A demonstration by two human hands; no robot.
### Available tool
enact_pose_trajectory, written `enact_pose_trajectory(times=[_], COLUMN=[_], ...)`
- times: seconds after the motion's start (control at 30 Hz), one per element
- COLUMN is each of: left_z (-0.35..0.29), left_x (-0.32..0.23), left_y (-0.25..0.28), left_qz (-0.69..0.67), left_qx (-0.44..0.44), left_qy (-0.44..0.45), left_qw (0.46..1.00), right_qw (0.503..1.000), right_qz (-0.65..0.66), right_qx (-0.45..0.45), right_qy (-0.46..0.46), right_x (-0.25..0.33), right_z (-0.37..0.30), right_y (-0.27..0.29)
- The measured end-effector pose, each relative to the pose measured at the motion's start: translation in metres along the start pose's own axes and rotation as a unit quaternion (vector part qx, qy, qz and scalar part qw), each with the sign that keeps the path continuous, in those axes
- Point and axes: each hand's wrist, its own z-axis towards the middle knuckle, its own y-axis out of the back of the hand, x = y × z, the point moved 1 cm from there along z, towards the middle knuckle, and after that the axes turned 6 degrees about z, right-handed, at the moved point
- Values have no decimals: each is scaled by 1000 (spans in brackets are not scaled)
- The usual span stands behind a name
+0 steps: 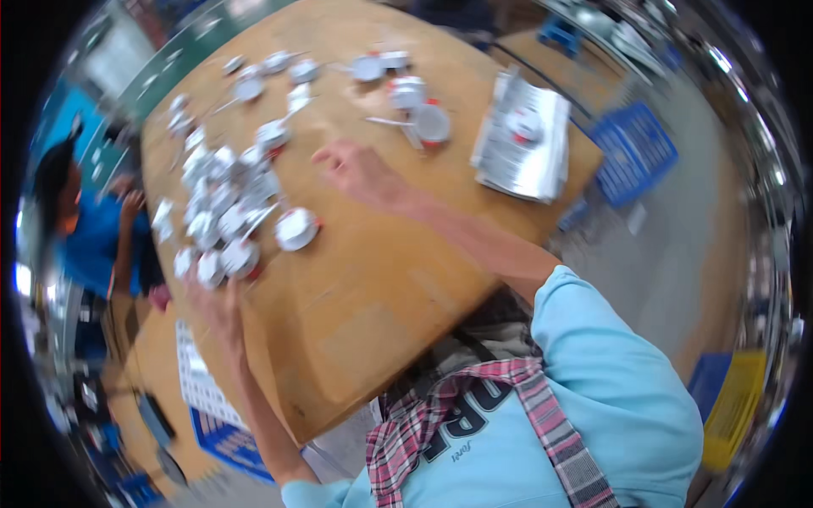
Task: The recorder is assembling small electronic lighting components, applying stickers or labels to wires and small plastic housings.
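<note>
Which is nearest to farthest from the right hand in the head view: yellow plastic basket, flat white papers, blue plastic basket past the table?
1. Flat white papers, to the right.
2. Blue plastic basket, farther right.
3. Yellow plastic basket, lower right.

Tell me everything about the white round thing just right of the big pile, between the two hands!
The white round piece looks like a squat disc, pale face up, with a bit of red at its right edge. It may be plastic; blur hides finer detail. It rests on the brown tabletop, right of the pile. Neither the left hand nor the right hand touches it.
</note>
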Motion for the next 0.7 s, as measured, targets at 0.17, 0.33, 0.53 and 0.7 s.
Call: enact_pose_trajectory(times=[0.17,0.33,0.53,0.7], left_z=[1,17,42,56], left_x=[-58,-156,-271,-361], left_y=[15,-2,-56,-121], left_qz=[-131,-368,-402,-324], left_qx=[-35,98,232,228], left_qy=[55,10,-50,-109], left_qw=[989,925,884,912], right_qw=[996,952,895,907], right_qz=[-59,-219,-408,-375], right_qx=[-52,-209,-160,-123], right_qy=[32,-39,-82,-147], right_x=[31,-21,-94,-127], right_z=[-66,-94,-109,-114], right_y=[108,231,282,282])
